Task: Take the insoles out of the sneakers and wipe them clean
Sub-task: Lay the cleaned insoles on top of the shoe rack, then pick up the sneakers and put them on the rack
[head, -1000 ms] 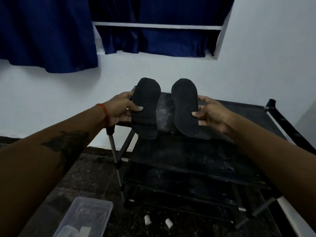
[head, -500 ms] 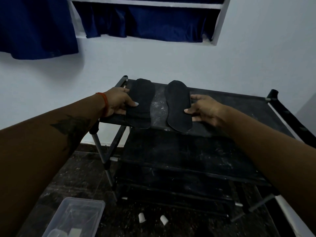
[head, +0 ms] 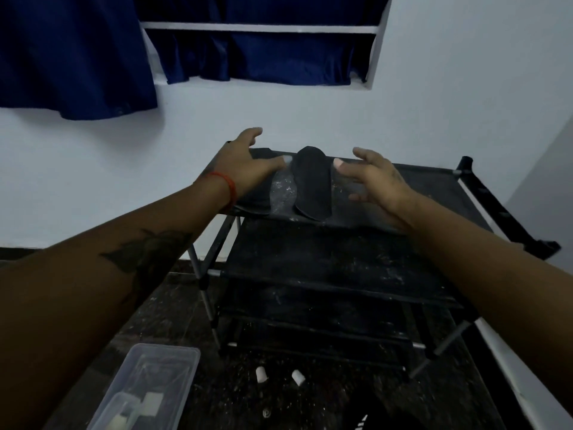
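Two black insoles lie flat, side by side, on the top shelf of a black shoe rack (head: 434, 184). The right insole (head: 312, 183) shows whole. The left insole (head: 255, 200) is mostly hidden under my left hand (head: 248, 164), which hovers just above it with fingers spread and empty. My right hand (head: 376, 181) hangs open to the right of the right insole, apart from it, holding nothing. No sneakers are in sight.
The rack has lower black shelves (head: 325, 259) and stands against a white wall. A clear plastic box (head: 155, 383) sits on the dark floor at lower left. Two small white caps (head: 279, 375) lie in front of the rack. Blue curtains (head: 77, 57) hang above.
Both insoles went from held upright to lying flat on the top shelf. Both hands have let go and lifted off, fingers spread.
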The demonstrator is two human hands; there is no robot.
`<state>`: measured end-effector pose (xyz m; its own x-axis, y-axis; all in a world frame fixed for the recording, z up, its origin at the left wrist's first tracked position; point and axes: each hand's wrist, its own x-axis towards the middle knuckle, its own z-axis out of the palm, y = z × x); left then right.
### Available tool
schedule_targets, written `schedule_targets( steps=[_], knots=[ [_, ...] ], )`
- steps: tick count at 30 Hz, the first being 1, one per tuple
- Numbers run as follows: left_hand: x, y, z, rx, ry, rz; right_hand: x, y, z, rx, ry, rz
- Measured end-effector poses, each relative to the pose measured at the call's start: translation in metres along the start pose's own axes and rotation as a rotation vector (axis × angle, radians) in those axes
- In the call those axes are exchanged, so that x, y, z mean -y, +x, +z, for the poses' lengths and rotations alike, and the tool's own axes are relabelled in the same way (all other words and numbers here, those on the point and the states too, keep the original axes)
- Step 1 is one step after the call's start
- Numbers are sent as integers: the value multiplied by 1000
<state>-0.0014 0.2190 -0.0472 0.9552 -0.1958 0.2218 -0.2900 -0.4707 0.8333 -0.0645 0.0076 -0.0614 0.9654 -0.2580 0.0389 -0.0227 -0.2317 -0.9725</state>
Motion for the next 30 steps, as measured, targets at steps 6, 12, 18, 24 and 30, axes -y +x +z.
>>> schedule_targets(
  steps=[6, 12, 18, 24, 30],
  knots=[
    [-38, -72, 45, -21, -106, 150, -11, -65, -14, -54, 81, -93],
    [-44, -132, 90, 2, -120, 228, -49, -128, -36, -127, 127, -80],
    [-34, -191, 131, 106, -101, 163, -103, -187, -51, -202, 157, 39],
    [2, -246, 178, 222, -11, 104, -172, -246, -60, -301, 157, 186],
    [65, -285, 229, 377, 136, 7, -245, -290, -64, -380, 134, 307]
  ],
)
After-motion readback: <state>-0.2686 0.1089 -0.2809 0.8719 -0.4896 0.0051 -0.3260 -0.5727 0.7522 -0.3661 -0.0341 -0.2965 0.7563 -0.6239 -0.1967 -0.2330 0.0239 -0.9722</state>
